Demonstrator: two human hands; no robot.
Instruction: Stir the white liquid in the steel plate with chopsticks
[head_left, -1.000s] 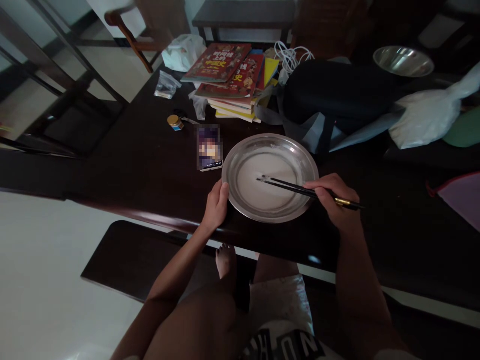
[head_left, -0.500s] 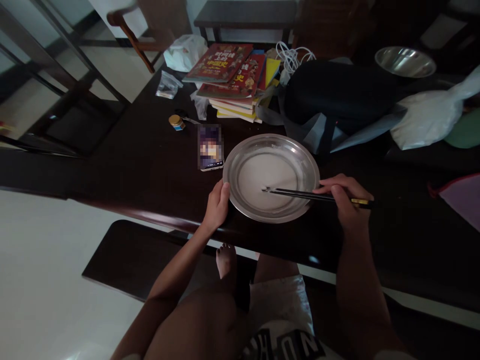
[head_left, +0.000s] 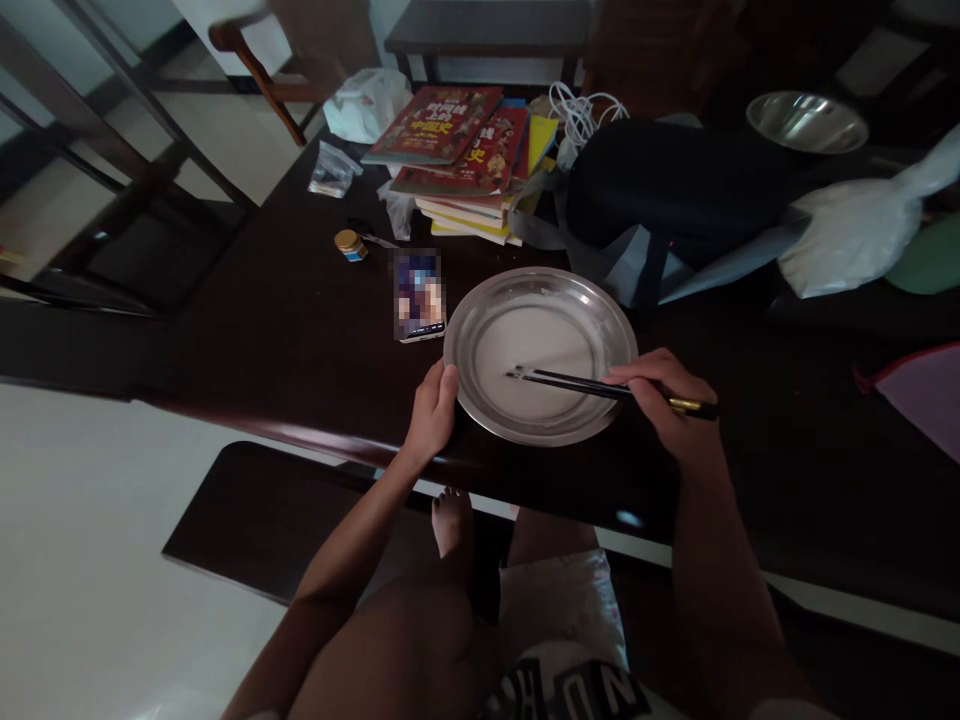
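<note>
A round metal plate (head_left: 616,404) with a wide rim stands near the front edge of the dark table. White liquid (head_left: 517,340) covers its bottom. My left hand (head_left: 433,408) grips the plate's left rim, thumb on top, the other fingers partly hidden. In my right hand (head_left: 667,395) is a pair of black chopsticks (head_left: 574,381) with gold bands near the back ends. Their tips dip into the white liquid left of the plate's middle. Just beyond the plate's left side lies a phone (head_left: 421,300) with its screen lit and blurred.
Behind the plate are stacked books (head_left: 442,125), a white cable (head_left: 581,115) and a black bag (head_left: 675,190). A small gold-lidded jar (head_left: 350,245) stands left of the phone. A metal bowl (head_left: 806,122) and a white plastic bag (head_left: 847,240) are at the right.
My right hand has moved left with the chopsticks, and their tips have shifted slightly left and up in the liquid. My left hand keeps its hold on the rim.
</note>
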